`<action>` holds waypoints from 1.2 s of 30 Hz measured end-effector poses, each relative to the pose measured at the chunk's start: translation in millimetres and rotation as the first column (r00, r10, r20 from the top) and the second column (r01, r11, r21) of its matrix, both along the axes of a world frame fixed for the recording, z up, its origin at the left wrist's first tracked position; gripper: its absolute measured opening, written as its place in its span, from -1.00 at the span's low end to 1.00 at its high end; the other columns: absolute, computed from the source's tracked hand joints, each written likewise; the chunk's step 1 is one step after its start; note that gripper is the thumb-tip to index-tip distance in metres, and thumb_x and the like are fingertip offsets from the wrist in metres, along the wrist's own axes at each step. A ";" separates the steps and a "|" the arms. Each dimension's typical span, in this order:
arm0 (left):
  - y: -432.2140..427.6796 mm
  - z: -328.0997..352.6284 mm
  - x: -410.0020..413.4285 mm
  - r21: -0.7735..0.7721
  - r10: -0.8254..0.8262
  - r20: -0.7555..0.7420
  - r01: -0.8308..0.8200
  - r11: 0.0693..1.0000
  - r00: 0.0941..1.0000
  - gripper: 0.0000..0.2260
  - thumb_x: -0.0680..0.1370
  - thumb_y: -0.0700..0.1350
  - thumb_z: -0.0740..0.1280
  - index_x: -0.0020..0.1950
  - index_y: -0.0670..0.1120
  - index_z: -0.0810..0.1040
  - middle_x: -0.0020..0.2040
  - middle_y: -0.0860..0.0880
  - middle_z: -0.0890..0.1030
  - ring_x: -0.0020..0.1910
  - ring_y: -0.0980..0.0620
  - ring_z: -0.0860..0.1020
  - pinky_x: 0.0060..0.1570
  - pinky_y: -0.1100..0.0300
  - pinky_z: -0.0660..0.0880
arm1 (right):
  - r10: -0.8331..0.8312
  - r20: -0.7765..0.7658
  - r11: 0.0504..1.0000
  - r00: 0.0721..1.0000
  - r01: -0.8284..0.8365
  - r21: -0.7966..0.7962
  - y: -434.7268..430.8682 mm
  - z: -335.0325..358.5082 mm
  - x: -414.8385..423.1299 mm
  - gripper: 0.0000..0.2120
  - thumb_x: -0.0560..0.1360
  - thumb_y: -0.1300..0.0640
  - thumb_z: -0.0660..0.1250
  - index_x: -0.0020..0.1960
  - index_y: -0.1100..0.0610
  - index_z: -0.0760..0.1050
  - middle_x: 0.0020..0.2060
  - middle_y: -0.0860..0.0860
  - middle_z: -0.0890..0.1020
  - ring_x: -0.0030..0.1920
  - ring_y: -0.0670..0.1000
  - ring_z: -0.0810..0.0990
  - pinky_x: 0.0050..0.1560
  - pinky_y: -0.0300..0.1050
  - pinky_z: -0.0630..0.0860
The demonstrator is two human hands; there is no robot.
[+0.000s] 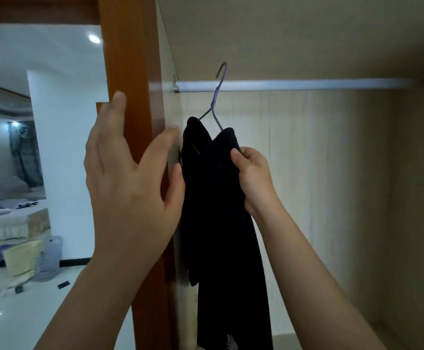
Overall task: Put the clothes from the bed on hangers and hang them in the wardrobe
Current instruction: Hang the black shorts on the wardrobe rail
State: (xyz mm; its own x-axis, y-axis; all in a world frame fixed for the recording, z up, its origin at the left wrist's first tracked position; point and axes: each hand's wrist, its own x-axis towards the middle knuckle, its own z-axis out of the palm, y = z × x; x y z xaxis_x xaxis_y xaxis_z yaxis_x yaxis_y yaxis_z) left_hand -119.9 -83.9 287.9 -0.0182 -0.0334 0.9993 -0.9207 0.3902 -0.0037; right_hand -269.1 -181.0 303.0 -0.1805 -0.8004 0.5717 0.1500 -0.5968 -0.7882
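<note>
The fingers (236,154) of the right hand (254,178) were clamped on the dark clothes (221,223), with the thumb pinching the cloth near the top. The fingers (120,102) of the left hand (127,178) were apart and straight. They held nothing and were just beside the brown wooden frame (130,59) and the left edge of the clothes.

The dark clothes were in the middle of the frame, draped over a thin purple hanger (214,102). They hung down long and loose to the bottom edge. They looked soft and floppy, and not heavy, since one hand held them up. Cloth like that could slide off a thin wire hanger, so the best place to hold looked like up high, where the cloth lay over the hanger, or the hanger's own neck. The wire looked stiff but thin, so it might bend if pushed hard.

The hook of the hanger was up at the white rail (306,84). I could not tell if it sat on the rail.

The wardrobe (332,173) filled the right side of the frame. The only thing seen in it was the dark clothes.

At the lower left, far away, there was the bed (14,223). Some small dark things lay on it, too small to tell. Near it on the floor stood a yellow basket (21,258). I could not see what was in it.
</note>
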 end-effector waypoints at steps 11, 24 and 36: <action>-11.5 7.0 10.7 0.144 -0.150 -0.082 0.160 0.977 0.985 -0.45 0.50 -0.12 0.24 0.45 0.06 0.15 0.50 -0.20 0.06 0.48 -0.09 0.07 0.37 0.13 0.14 | -0.089 -0.143 0.995 0.986 0.094 0.026 -55.9 47.2 48.1 -0.82 0.53 0.22 0.12 -0.26 0.17 0.28 -0.38 0.03 0.38 -0.37 0.00 0.38 -0.38 -0.17 0.33; -16.8 2.7 11.8 0.134 -0.268 -0.121 0.283 0.950 0.956 -0.42 0.49 -0.08 0.21 0.43 0.17 0.01 0.48 -0.13 0.14 0.44 -0.12 0.22 0.23 -0.17 0.42 | -0.056 -0.223 0.993 0.973 0.078 0.089 -91.3 38.5 67.4 -0.76 0.53 0.25 0.10 -0.32 0.16 0.22 -0.40 0.02 0.33 -0.38 -0.03 0.34 -0.38 -0.18 0.30; -19.5 -0.5 11.4 0.118 -0.225 -0.154 0.244 0.963 0.962 -0.42 0.52 -0.02 0.21 0.48 -0.02 0.05 0.47 -0.17 0.19 0.44 -0.14 0.23 0.28 -0.17 0.39 | -0.215 -0.507 0.977 0.835 0.175 -0.126 -86.3 -18.2 65.1 -0.74 0.48 0.13 0.27 0.13 0.20 0.40 0.04 0.15 0.54 -0.10 0.02 0.54 -0.34 -0.32 0.40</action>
State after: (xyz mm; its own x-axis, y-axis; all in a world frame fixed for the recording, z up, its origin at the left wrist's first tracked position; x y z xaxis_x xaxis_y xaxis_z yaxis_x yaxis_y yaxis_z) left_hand -108.6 -103.4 287.4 0.0961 -0.1788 0.9792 -0.7910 0.5834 0.1842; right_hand -204.0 -267.3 284.7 0.0076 -0.7335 0.6796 -0.3904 -0.6279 -0.6733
